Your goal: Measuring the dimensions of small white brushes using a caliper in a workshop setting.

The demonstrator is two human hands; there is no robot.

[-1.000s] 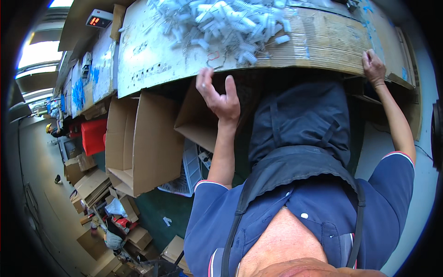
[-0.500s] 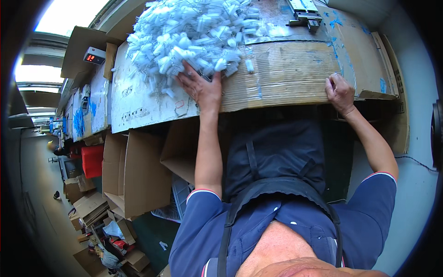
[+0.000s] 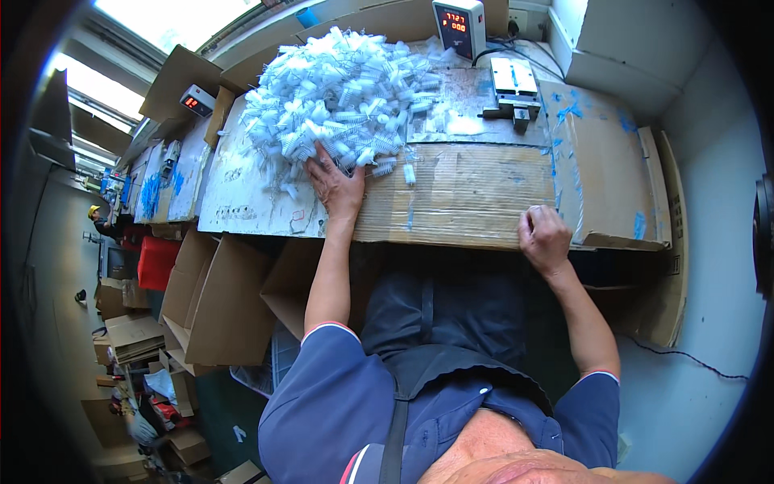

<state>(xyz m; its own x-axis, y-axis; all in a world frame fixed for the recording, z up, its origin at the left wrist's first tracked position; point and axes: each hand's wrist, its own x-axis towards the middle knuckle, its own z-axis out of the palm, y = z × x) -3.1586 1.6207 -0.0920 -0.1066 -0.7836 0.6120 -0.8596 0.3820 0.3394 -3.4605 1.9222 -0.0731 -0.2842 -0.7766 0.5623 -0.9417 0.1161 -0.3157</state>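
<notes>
At ten o'clock on the tabletop (image 3: 468,194), touch the white coil heap (image 3: 339,97) lightly from six o'clock, with left grip (image 3: 336,192) spread, clasping nothing visible, and right grip (image 3: 545,239) fisted at four, hiding any contents.

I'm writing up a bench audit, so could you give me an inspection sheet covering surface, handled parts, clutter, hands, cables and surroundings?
Surface: workbench scuffed, partly covered by cardboard; blue marks.
Handled parts: pile of small whitish pieces, heaped loosely.
Clutter: metal fixture and display box behind the cardboard; open carton below the bench.
Hands: left hand spread, touching the pile's near edge; right hand curled at the bench's front edge, contents hidden.
Cables: dark cable at right.
Surroundings: red container and distant person at left.
</notes>
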